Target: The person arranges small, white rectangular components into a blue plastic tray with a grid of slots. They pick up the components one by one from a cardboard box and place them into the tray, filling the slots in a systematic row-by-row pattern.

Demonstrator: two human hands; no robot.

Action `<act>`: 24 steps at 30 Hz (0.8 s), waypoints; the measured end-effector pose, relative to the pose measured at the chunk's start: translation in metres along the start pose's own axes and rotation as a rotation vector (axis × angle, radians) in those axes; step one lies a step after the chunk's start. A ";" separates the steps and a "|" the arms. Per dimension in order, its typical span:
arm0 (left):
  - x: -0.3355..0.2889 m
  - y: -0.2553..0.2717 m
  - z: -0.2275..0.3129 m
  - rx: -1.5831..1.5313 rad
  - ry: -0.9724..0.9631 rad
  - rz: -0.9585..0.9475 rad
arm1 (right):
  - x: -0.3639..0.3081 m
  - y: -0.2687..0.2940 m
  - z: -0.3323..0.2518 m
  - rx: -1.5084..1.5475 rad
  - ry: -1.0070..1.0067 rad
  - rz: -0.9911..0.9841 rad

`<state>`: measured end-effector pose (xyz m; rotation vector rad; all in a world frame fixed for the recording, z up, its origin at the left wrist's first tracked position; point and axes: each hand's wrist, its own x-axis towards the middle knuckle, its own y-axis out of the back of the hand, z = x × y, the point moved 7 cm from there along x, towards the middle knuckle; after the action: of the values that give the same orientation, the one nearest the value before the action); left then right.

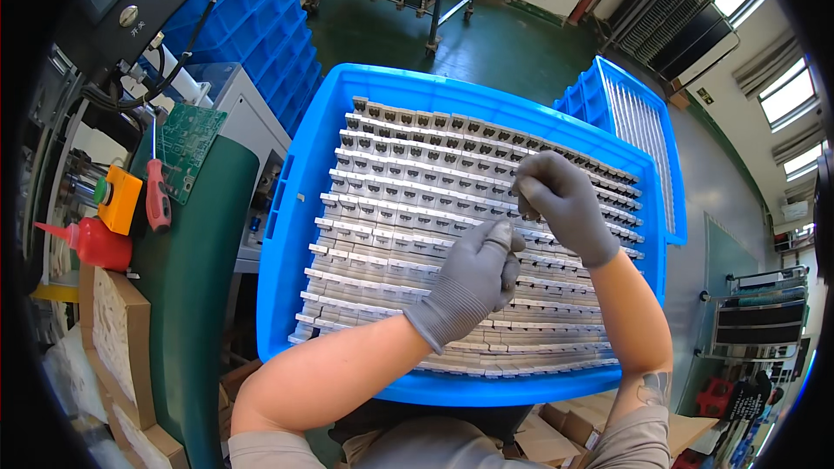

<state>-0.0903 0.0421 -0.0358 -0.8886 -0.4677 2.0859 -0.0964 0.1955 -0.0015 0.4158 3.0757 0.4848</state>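
Observation:
Both hands wear grey gloves and hover over a blue plastic crate (pixel 300 182). Inside it, several rows of small white parts (pixel 382 213) with dark fittings on them stand packed side by side. My left hand (pixel 469 278) is closed near the middle of the crate, its thumb pressed against the curled fingers. Just beyond it to the right, my right hand (pixel 565 204) is also closed, fingertips bent down toward the left thumb. Whatever either hand may be pinching is too small or hidden to make out.
At left, a red-handled screwdriver (pixel 157 195), green circuit board (pixel 191 148), orange button box (pixel 120 200) and red squeeze bottle (pixel 97 243) lie by a machine. Blue crates (pixel 269 26) are stacked behind. Another blue crate (pixel 599 104) stands at the far right.

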 end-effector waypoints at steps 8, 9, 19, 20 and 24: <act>0.001 -0.001 -0.004 0.064 0.016 -0.020 | 0.063 -0.002 0.012 -0.767 0.218 0.091; 0.001 -0.001 -0.003 0.066 0.011 -0.029 | 0.066 -0.002 0.014 -0.773 0.221 0.098; 0.001 -0.001 -0.005 0.070 0.006 -0.042 | 0.072 -0.011 0.008 -0.925 0.259 -0.017; 0.000 -0.001 -0.004 0.080 0.004 -0.037 | 0.072 -0.012 0.008 -0.949 0.254 -0.022; 0.002 -0.002 -0.004 0.079 0.004 -0.032 | 0.073 -0.013 0.008 -1.047 0.284 -0.027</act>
<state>-0.0872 0.0447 -0.0385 -0.8339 -0.3918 2.0582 -0.1699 0.2054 -0.0102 0.2611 2.5017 2.0896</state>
